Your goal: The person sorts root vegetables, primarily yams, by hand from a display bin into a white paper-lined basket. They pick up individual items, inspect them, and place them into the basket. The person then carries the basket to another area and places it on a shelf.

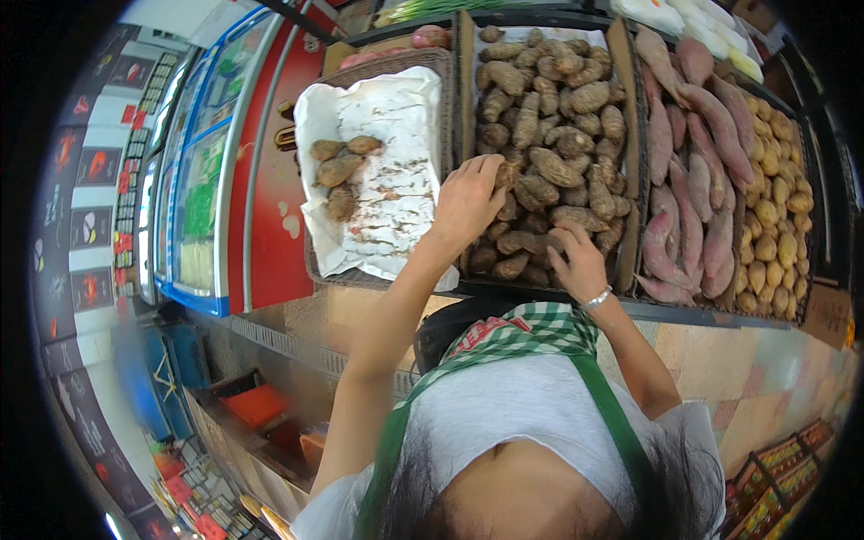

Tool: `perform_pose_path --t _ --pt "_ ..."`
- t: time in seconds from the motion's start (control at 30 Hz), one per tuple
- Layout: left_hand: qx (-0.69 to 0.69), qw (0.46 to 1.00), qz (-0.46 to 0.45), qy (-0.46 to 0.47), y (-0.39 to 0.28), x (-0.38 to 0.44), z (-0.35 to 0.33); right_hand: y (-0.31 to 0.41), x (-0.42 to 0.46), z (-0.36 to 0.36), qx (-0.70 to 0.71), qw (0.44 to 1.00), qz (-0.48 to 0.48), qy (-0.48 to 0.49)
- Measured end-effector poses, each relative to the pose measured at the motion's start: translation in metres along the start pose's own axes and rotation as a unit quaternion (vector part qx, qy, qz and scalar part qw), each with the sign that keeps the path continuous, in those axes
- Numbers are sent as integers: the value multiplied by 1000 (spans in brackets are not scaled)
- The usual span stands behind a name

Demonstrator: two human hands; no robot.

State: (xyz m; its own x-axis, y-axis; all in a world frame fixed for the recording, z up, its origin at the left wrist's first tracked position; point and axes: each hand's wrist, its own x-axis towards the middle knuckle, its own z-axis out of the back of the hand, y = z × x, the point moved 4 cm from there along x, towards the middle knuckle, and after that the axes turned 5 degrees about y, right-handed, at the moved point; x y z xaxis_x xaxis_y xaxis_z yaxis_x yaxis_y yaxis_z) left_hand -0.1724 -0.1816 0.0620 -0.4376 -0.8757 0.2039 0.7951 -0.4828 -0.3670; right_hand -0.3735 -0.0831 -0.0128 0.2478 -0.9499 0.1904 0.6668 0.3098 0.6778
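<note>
Small brown, ringed taro roots (557, 165) fill a paper-lined bin in front of me. My left hand (470, 196) reaches over the bin's left edge, its fingers curled around a taro root (506, 175) that they partly cover. Lower in the same bin, my right hand (579, 260) has the end of another taro root (530, 241) between thumb and fingers, low in the pile. A bracelet circles the right wrist. To the left, a wicker basket (447, 101) lined with dirt-streaked white paper (398, 182) holds several brown roots (339, 170) at its left side.
Right of the taro are a bin of reddish sweet potatoes (702, 155) and one of potatoes (769, 216). A glass-fronted display fridge (209, 148) and a red panel (270, 202) stand at left. Red-skinned produce (430, 37) lies behind the basket. Bottle crates (776, 479) sit lower right.
</note>
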Motion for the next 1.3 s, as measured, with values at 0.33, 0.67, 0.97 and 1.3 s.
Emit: perform_pose_path --t 0.33,0.67,0.97,1.3 --pt "301 938 169 -40 168 -56 107 -13 -12 -1 4 1000 -13 2" --pt "378 906 189 31 184 -51 81 5 -2 6 29 999 -13 -16" --pt "59 975 126 -172 83 -13 106 -9 -18 -4 6 1000 -18 -9" --pt "-275 948 110 -120 62 56 34 7 -2 6 29 999 3 -14"
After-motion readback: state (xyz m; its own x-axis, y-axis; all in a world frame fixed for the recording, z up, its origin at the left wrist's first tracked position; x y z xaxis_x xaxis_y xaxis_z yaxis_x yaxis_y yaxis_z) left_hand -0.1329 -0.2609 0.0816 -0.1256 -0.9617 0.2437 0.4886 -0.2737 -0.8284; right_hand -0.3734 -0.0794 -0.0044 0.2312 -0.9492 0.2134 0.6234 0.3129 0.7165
